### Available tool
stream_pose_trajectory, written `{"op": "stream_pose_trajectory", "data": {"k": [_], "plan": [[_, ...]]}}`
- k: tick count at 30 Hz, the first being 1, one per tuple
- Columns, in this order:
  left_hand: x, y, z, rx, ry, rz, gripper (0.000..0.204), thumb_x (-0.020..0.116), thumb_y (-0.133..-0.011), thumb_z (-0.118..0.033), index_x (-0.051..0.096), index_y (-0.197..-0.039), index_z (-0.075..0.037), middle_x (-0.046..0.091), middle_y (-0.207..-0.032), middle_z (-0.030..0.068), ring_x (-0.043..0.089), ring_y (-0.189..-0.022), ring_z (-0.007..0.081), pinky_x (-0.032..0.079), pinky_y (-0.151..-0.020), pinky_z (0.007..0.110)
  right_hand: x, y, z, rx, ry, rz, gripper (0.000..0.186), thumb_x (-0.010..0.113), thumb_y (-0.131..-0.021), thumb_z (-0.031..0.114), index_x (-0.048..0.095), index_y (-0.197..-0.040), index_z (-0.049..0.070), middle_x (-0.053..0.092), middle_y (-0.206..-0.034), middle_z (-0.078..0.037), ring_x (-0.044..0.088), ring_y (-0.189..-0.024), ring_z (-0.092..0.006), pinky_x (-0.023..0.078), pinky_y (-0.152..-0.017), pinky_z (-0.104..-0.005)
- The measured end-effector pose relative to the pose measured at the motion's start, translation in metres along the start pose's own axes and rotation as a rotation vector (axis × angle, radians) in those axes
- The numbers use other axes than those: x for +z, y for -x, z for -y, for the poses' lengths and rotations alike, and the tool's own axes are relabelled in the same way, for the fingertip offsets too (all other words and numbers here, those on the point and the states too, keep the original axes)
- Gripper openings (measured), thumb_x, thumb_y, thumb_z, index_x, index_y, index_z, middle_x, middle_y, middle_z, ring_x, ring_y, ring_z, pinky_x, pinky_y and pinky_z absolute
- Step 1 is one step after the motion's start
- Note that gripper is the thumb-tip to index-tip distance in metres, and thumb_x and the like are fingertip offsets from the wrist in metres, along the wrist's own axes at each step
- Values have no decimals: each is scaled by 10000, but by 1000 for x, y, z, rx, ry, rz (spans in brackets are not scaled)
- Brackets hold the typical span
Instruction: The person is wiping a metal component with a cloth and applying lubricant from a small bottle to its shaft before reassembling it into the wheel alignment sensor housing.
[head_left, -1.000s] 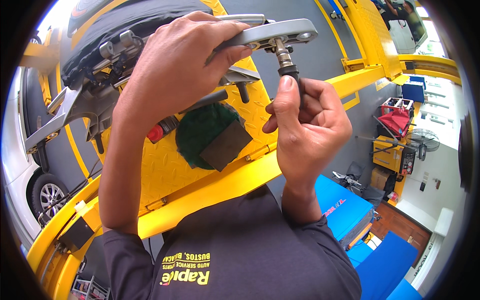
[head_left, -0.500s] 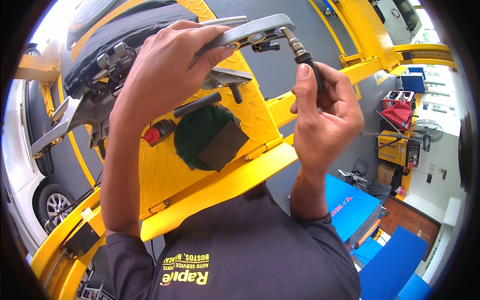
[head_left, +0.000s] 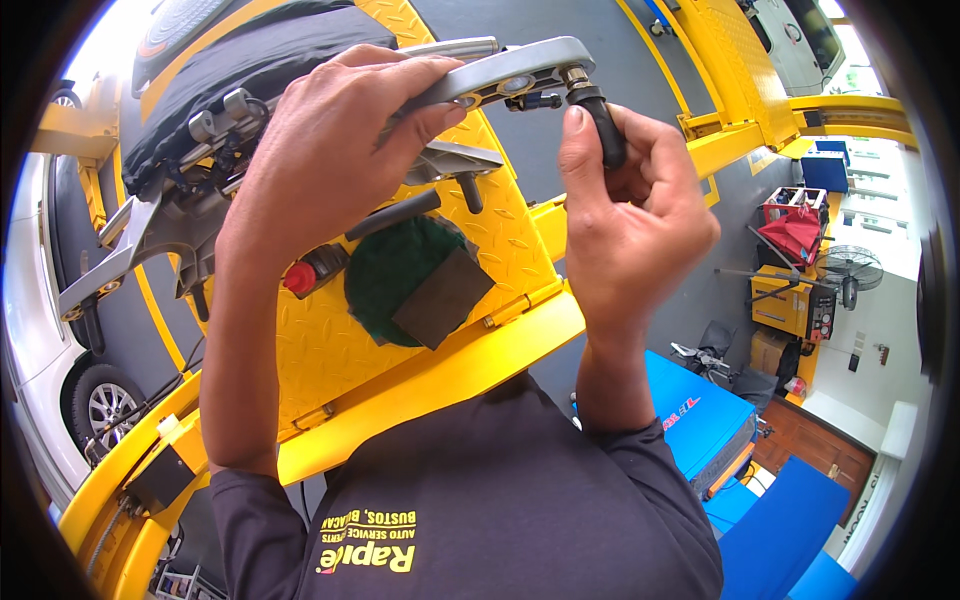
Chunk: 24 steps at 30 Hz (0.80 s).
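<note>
My left hand (head_left: 330, 140) is closed around a curved grey metal arm (head_left: 545, 60) with round holes along it. My right hand (head_left: 640, 220) pinches a black rubber-sleeved metal pin (head_left: 604, 130) between thumb and fingers. The pin's metal end meets the hole at the arm's right tip, mostly out of sight inside or behind it. Below the arm, a second grey metal bracket (head_left: 455, 160) with a downward black peg is partly covered by my left hand.
A yellow tread-plate platform (head_left: 520, 225) carries a dark green cloth (head_left: 385, 265), a dark square pad (head_left: 445, 298), a black tube (head_left: 397, 212) and a red-capped bottle (head_left: 318, 268). A black-covered grey frame (head_left: 170, 220) stands left. Blue table (head_left: 690, 410) lies right.
My right hand has moved left and slightly up with the pin. The pin's metal end has gone further toward the arm's hole, so less metal shows. My left hand keeps its hold.
</note>
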<state>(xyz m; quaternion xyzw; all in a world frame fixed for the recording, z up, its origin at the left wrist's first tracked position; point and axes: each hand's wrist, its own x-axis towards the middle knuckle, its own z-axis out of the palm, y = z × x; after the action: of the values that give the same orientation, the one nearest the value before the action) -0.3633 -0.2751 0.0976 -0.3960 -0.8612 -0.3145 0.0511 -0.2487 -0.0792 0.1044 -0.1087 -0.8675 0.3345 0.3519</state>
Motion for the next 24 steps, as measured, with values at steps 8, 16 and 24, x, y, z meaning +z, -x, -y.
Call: {"op": "stream_pose_trajectory", "data": {"k": [8,16,24], "plan": [[2,0,3,3,20,-2,303,711,-1051,-153,761,-1323,-28,763,-1164,189,765,-999,345,606,-929,405,12,-4,-10,-299,191,-136,159,876,-954,135,774,-1018,33,721,-758,-4,618,-651,-25,474,-571,-204],[5,1,1,24,4,-52,302,715,-1051,-158,762,-1317,-23,764,-1180,189,763,-1008,350,606,-924,406,4,-11,9,167,-200,14,236,801,-1015,189,709,-904,2,734,-705,-55,697,-639,-87,518,-572,-256],[6,2,4,27,50,-55,295,712,-1053,-146,762,-1312,-14,763,-1178,190,765,-995,346,609,-926,406,12,-5,-1,-305,259,-60,171,796,-1011,149,671,-996,33,712,-798,-116,732,-633,-278,563,-552,-352]]}}
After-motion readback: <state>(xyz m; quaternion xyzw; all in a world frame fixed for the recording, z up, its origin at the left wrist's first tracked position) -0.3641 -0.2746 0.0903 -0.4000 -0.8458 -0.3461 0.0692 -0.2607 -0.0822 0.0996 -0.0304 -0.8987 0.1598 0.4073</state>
